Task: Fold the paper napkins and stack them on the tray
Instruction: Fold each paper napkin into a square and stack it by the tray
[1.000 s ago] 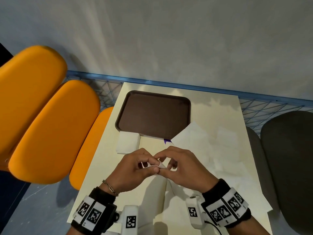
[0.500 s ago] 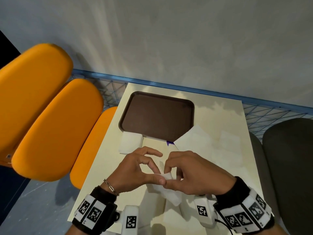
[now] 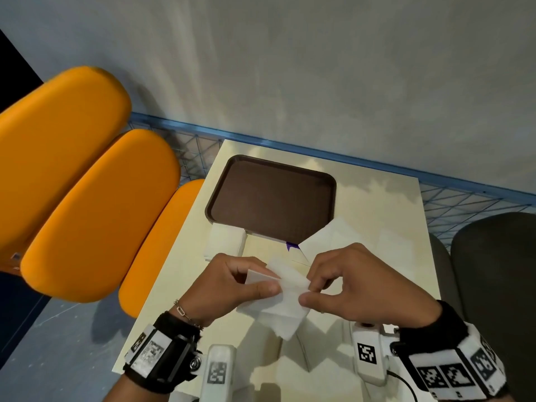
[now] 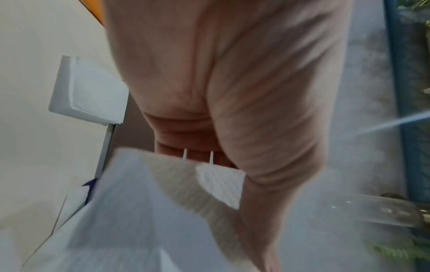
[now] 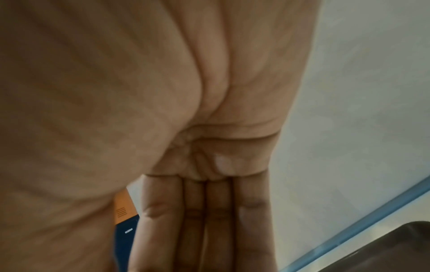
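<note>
A white paper napkin (image 3: 285,297) is lifted above the cream table (image 3: 377,204), partly unfolded and drooping. My left hand (image 3: 232,285) pinches its left side between thumb and fingers. My right hand (image 3: 351,282) pinches its right edge. The left wrist view shows the same napkin (image 4: 144,211) blurred under the palm. A dark brown tray (image 3: 271,198) lies bare at the back of the table. A small stack of folded napkins (image 3: 224,245) sits against the tray's near left corner, also visible as the stack (image 4: 90,93) in the left wrist view. The right wrist view shows only my palm and fingers (image 5: 204,220).
Spread white napkins (image 3: 342,236) cover the table's right side, one overlapping the tray's near right corner. Orange chairs (image 3: 95,210) stand to the left, a dark grey chair (image 3: 499,280) to the right. A blue wire fence (image 3: 452,204) and grey wall lie beyond the table.
Both hands have lifted the napkin off the table and drawn apart, opening it from a small pinched piece into a wider hanging sheet.
</note>
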